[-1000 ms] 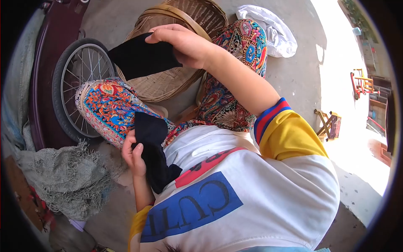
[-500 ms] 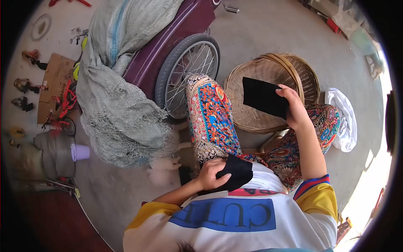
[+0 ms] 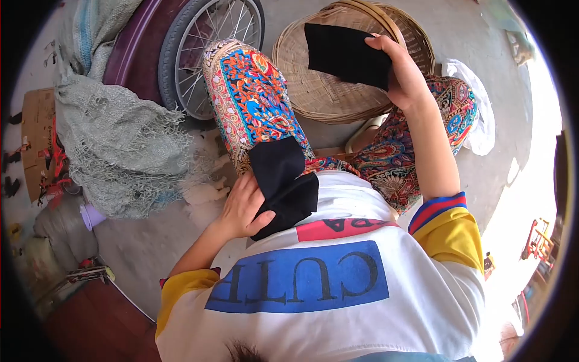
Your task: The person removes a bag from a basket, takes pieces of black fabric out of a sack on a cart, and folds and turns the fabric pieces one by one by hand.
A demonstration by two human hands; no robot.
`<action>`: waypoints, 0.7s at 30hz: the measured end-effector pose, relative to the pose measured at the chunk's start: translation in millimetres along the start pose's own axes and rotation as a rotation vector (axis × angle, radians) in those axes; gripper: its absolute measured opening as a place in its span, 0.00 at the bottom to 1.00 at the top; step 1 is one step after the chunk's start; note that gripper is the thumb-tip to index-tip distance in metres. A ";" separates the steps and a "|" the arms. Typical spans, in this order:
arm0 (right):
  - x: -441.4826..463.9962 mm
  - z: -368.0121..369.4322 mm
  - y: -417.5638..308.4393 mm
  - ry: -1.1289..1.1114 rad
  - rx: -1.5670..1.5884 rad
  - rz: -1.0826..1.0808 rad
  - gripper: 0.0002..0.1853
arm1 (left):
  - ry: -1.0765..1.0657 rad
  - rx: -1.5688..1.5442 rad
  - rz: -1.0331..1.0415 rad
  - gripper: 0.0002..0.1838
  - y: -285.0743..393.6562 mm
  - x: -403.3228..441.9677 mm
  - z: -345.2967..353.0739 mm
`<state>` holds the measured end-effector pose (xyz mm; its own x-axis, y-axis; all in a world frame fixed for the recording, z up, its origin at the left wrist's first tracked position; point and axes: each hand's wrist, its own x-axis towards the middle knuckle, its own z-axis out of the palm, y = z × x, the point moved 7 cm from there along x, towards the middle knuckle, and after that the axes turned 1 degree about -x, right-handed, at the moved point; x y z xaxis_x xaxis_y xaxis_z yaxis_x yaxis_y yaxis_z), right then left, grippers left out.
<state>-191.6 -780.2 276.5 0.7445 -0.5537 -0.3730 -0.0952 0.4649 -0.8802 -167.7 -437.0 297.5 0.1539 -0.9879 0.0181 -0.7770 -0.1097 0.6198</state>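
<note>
In the head view my right hand (image 3: 404, 72) is closed on the edge of a flat black cloth piece (image 3: 347, 54), thumb on top, held over the wicker basket (image 3: 301, 99). My left hand (image 3: 244, 208) rests at my lap with its fingers pressed on a bunch of black cloth pieces (image 3: 292, 202). One black flap (image 3: 277, 163) of that bunch sticks out across my patterned trouser leg (image 3: 256, 102). How many pieces lie under the left hand I cannot tell.
Beyond my left knee stands a spoked wheel (image 3: 211, 54) of a maroon vehicle. A frayed grey woven sack (image 3: 114, 139) hangs at the left. A white plastic bag (image 3: 479, 114) lies by my right knee. A cardboard piece (image 3: 37, 145) is at the far left.
The view has shifted, so the scene sits further up and left. At my left hand, a black flap now extends upward from the bunch. My right hand still holds its black piece over the basket.
</note>
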 end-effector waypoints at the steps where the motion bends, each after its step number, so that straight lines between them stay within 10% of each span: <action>1: -1.5 1.8 1.0 -0.022 0.005 -0.016 0.18 | -0.021 -0.029 0.000 0.33 2.9 -7.0 -5.4; 7: -3.3 3.3 1.4 -0.009 -0.015 -0.015 0.18 | -0.349 0.029 -0.005 0.37 2.6 -11.2 -5.9; 12: -4.8 3.6 2.1 -0.011 -0.063 0.020 0.21 | -0.254 0.063 0.236 0.29 -8.4 12.6 4.2; 21: -5.1 6.4 9.6 0.002 -0.079 0.102 0.26 | 0.201 -0.004 0.038 0.36 -2.8 24.3 -106.8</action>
<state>-192.0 -768.5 271.8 0.7274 -0.5076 -0.4617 -0.2221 0.4626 -0.8583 -96.6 -449.0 380.0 0.2434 -0.9495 0.1979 -0.7822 -0.0715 0.6188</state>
